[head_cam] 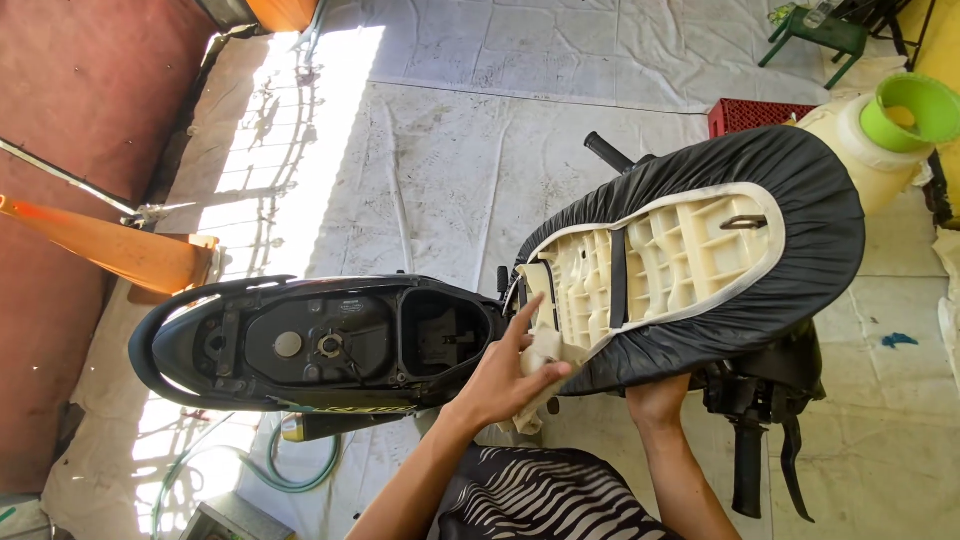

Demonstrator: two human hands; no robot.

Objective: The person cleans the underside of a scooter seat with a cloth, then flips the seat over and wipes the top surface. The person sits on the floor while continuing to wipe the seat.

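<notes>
A: What's in hand rn?

B: Scooter seat (700, 260) is flipped up, underside facing the cam: cream plastic base, black cover wrapped round its rim. Left hand (505, 375) has a pale cloth (545, 352) pinched between thumb and fingers, pressed vs the seat's hinge-end edge, just by the open under-seat bay (440, 335).

A: Right hand?

B: Right hand (655, 400) is under the seat's near edge, fingers tucked out of sight beneath the black cover. Looks like it's propping the seat; can't tell whether it's gripping or just flat against it.

A: So which step?

B: I'd judge wiping. Cloth is at the hinge-end corner of the seat base; ribbed cream part further along looks untouched by the cloth atm, but can't tell clean vs dirty from here.

A: What does the next move need?

B: Prob keep the seat steady w/ the right while the left drags the cloth along the ribs. Those pockets are deep, so cloth would need pushing in w/ fingertips, not just a flat swipe. Black strap (618, 280) across the base and the metal latch loop (742, 222) near the far end could snag it.

A: Anything round the bike?

B: Green hose (300, 478) on the tarp floor by the rear of the bike, red crate (750, 115) and a white jug w/ green funnel (905, 110) past the seat's far end. Well apart from the hands.
</notes>
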